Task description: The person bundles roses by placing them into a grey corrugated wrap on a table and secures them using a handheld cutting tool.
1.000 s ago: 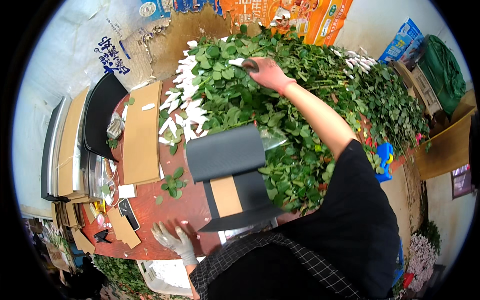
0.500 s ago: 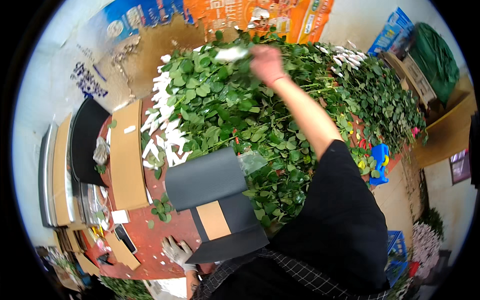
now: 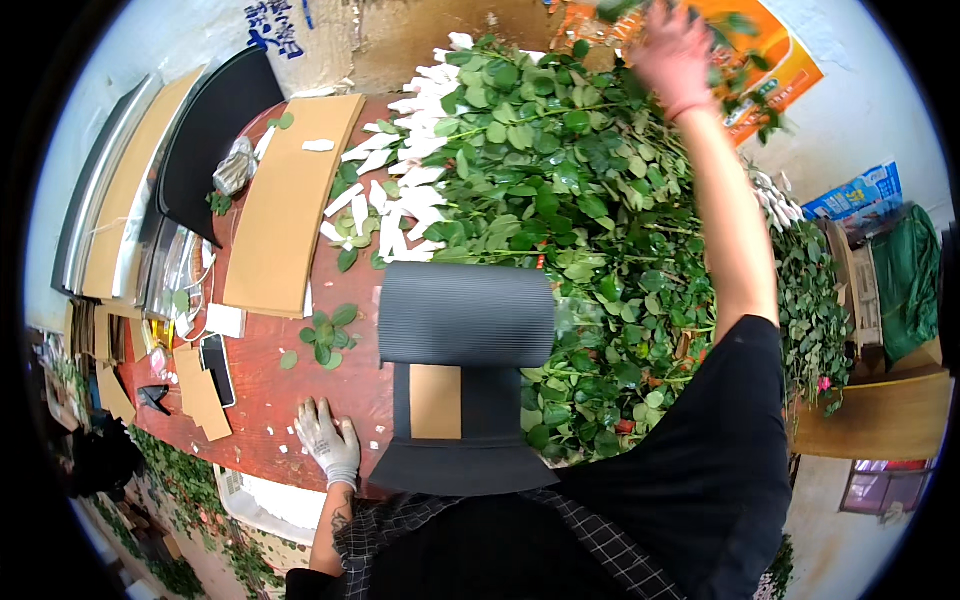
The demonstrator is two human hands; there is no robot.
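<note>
My left hand (image 3: 328, 446), in a pale work glove, lies flat on the red table (image 3: 270, 375) with its fingers spread and nothing in them. My bare right hand (image 3: 675, 62) is raised at the far side, blurred by motion. It appears closed on a leafy stem (image 3: 745, 90), whose leaves show beside and behind it. Below is a large heap of leafy cut stems (image 3: 570, 220), several with white-wrapped ends (image 3: 425, 190) pointing left. In front of me sits a black corrugated sheet (image 3: 465, 315), partly rolled, with a tan cardboard piece (image 3: 436, 402) on its flat part.
A long cardboard sheet (image 3: 290, 215) lies left of the heap. Further left are a phone (image 3: 217, 370), small cardboard pieces (image 3: 203, 395) and upright sheets (image 3: 130, 200). A white bin (image 3: 265, 505) stands below the table's near edge. Another leafy pile (image 3: 815, 320) is at the right.
My right hand has moved right and further away across the heap, and leaves now show around it. The view has turned. My left hand still rests on the table.
</note>
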